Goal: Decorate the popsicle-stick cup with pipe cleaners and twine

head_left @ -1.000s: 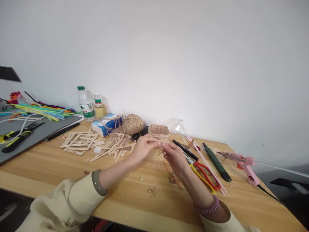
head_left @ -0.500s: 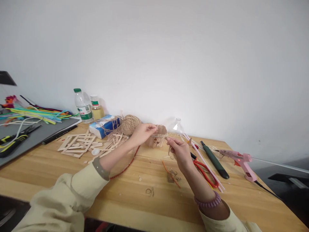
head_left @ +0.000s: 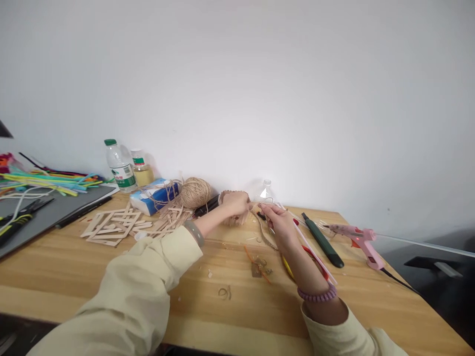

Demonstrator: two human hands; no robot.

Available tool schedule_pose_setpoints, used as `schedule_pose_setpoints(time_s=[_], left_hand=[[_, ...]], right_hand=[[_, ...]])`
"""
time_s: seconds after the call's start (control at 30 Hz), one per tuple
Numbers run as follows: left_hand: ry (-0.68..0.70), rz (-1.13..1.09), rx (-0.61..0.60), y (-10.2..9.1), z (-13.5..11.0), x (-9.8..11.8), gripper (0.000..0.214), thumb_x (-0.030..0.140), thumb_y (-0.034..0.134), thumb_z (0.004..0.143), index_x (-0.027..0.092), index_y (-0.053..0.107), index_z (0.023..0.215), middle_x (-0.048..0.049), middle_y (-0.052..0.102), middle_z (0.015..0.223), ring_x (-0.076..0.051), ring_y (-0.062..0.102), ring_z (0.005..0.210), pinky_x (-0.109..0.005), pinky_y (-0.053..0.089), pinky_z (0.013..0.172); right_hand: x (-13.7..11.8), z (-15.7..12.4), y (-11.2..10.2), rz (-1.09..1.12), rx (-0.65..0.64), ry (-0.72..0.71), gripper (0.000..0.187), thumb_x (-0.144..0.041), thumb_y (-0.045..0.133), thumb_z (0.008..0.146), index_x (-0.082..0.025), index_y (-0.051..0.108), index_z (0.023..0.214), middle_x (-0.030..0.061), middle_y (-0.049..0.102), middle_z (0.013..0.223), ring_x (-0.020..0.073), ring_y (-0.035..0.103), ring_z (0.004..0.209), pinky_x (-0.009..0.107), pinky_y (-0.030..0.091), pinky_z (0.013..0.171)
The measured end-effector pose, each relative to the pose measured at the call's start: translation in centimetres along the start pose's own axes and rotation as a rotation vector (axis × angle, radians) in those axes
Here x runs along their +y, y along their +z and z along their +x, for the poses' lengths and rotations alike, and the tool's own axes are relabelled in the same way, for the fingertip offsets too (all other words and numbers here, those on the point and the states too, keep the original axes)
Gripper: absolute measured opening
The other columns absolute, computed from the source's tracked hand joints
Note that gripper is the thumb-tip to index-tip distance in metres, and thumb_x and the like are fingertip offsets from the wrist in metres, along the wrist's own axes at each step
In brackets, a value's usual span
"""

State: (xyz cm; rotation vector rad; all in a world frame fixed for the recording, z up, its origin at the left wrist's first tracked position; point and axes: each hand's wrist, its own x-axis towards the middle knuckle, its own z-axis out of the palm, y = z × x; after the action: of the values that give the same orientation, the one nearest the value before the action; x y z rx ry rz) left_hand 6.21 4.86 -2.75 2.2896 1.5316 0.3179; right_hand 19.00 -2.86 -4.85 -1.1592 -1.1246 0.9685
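Observation:
A small round basket of craft sticks point(head_left: 233, 194) stands near the back of the table, partly hidden by my left hand point(head_left: 238, 203). That hand reaches across the basket's front, fingertips pinched at its right side. Close by, my right hand point(head_left: 277, 220) is closed in a pinch on a thin strand of twine point(head_left: 254, 204) that spans the short gap between both hands. A brown length of cord point(head_left: 266, 236) hangs below the right fingers onto the table.
Left of the basket are a ball of twine point(head_left: 196, 193), a tissue pack point(head_left: 154, 197), craft sticks point(head_left: 111, 227) and bottles point(head_left: 121, 173). A green cutter point(head_left: 322, 240) and a pink glue gun point(head_left: 358, 237) lie right. Scraps point(head_left: 258, 268) lie in front.
My left hand has moved right and slightly down, across the basket's front. My right hand stays close beside it. The red cord left of the basket is out of sight now. The view has shifted slightly.

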Motion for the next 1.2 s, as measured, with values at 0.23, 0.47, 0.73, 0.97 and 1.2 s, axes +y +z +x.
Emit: schedule_pose_setpoints(time_s=[0.23,0.47,0.73,0.97,1.2], left_hand=[[-0.001,-0.074,-0.072,-1.7,-0.2,-1.8,0.031,0.031,0.053,0.087,0.015,0.054,0.114,-0.0084,0.057,0.114,-0.021,0.058,0.097,-0.040,0.051,0.081],[0.158,-0.415,-0.128,-4.1,-3.5,-3.9,0.018,0.017,0.052,0.070,0.011,0.063,0.083,0.0011,0.058,0.063,-0.012,0.053,0.055,-0.022,0.037,0.049],[0.264,-0.684,-0.153,-3.6,-5.3,-4.0,0.030,0.012,0.049,0.059,0.012,0.061,0.087,0.0009,0.061,0.071,-0.011,0.054,0.060,-0.020,0.038,0.054],[0.306,-0.770,-0.186,-3.7,-6.0,-3.6,0.030,0.008,0.049,0.057,0.013,0.060,0.085,0.0020,0.061,0.071,-0.010,0.054,0.063,-0.019,0.037,0.055],[0.306,-0.810,-0.248,-3.8,-6.3,-3.6,0.027,0.008,0.052,0.059,0.012,0.058,0.085,0.0022,0.057,0.068,-0.010,0.052,0.059,-0.020,0.034,0.053]], right_hand=[[0.8,0.5,-0.3,-0.127,-0.113,0.125,0.023,-0.032,0.054,0.088,-0.014,0.058,0.101,0.0035,0.062,0.096,0.0139,0.061,0.078,0.031,0.052,0.067],[1.8,0.0,1.8,-0.184,-0.258,0.179,0.030,-0.033,0.054,0.088,-0.015,0.055,0.112,0.0068,0.058,0.112,0.0186,0.060,0.092,0.038,0.051,0.077],[1.7,0.0,2.4,-0.218,-0.294,0.058,0.027,-0.032,0.055,0.087,-0.014,0.057,0.107,0.0050,0.060,0.107,0.0191,0.060,0.091,0.037,0.051,0.077],[1.6,-0.2,2.5,-0.190,-0.274,-0.045,0.020,-0.033,0.062,0.079,-0.014,0.066,0.080,0.0001,0.067,0.077,0.0158,0.061,0.076,0.031,0.046,0.073],[1.8,0.2,2.6,-0.253,-0.243,-0.070,0.017,-0.029,0.060,0.082,-0.013,0.061,0.078,-0.0019,0.063,0.070,0.0119,0.059,0.066,0.029,0.047,0.066]])
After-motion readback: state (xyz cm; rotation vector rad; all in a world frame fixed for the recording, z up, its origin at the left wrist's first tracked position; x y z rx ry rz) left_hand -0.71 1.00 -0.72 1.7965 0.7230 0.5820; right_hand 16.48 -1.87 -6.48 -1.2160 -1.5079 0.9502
